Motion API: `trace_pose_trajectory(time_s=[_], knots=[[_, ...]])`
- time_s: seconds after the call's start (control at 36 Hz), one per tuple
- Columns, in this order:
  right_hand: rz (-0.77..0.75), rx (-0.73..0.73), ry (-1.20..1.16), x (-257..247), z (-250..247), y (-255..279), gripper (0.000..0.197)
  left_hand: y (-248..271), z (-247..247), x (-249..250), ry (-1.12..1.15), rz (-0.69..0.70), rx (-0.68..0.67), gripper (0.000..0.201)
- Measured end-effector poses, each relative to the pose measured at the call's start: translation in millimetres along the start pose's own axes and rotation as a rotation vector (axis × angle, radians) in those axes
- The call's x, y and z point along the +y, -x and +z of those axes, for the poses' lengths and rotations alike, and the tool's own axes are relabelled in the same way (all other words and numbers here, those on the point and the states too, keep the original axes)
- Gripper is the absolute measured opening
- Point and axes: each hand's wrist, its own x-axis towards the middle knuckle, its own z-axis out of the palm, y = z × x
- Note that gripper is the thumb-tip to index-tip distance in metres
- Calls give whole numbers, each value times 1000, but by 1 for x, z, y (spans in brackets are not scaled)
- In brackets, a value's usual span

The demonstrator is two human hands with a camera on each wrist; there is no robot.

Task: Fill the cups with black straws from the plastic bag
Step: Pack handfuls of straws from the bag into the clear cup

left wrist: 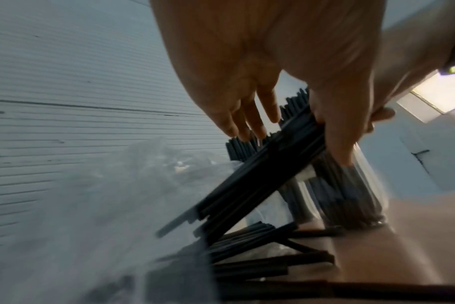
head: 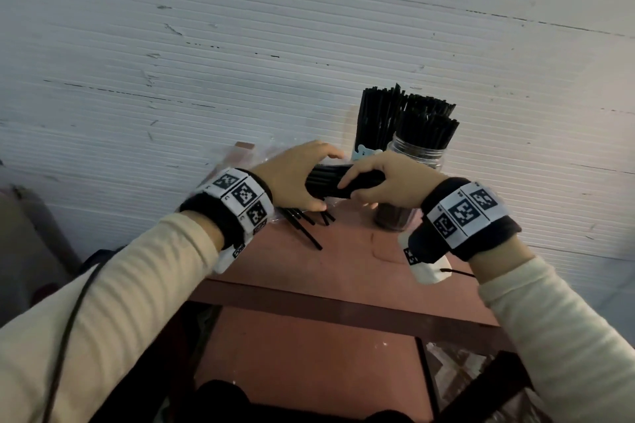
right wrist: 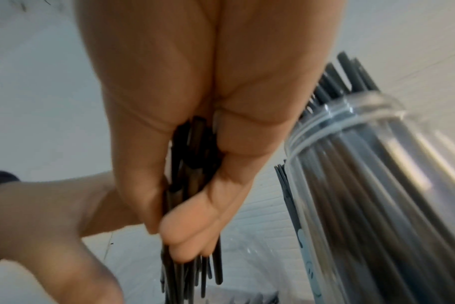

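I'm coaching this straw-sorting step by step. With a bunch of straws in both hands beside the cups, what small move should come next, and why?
Probably tip the bundle of black straws upright and lower it into the clear jar. Both the left hand and right hand hold it level beside the jar, which looks less packed than the bear-print cup.

Both hands, the left hand [head: 295, 178] and the right hand [head: 395, 182], hold a bunch of black straws [head: 330, 178] near two full cups [head: 412, 154].

Two hands [head: 295, 178] [head: 388, 182], two cups [head: 366, 151] [head: 412, 161] of straws, one held bundle [head: 330, 182], one plastic bag [left wrist: 104, 185], several loose straws [head: 309, 233].
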Motion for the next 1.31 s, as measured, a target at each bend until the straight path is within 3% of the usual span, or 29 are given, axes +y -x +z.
trace_pose_trajectory(time_s=[0.06, 0.14, 0.25, 0.33, 0.5, 0.61, 0.69, 0.81, 0.94, 1.08, 1.17, 1.31], knots=[[-18, 3, 23, -4, -4, 9, 26, -10, 9, 10, -1, 5, -40, 87], [-57, 20, 43, -10, -12, 22, 25, -24, 16, 22, -14, 10, -44, 81], [-71, 27, 26, -12, -26, 38, 31, -36, 20, 37, -111, -23, -41, 43], [-107, 91, 13, -11, -39, 50, 45, -38, 19, 49, 15, -56, 11, 20], [-194, 549, -11, -28, -55, 56, 52, -45, 25, 73, 563, -108, 136, 12], [-361, 707, 37, -36, -50, 45, 44, -46, 34, 88, 757, -135, 132, 13], [-336, 675, 98, -33, -39, 36, 28, -42, 48, 87, 815, -200, 99, 18], [-255, 494, 181, -18, -20, 31, 22, -35, 67, 74, 828, -261, -37, 21], [-282, 613, 129, -8, -10, 28, 14, -32, 75, 71, 871, -323, -75, 21], [-260, 580, 141, -11, -13, 29, 14, -34, 78, 75, 830, -300, -119, 28], [-269, 558, 126, -14, -17, 32, 27, -37, 80, 73, 728, -311, -75, 45], [-272, 652, -16, -15, -29, 49, 90, -39, 69, 72, 759, -244, 78, 56]])
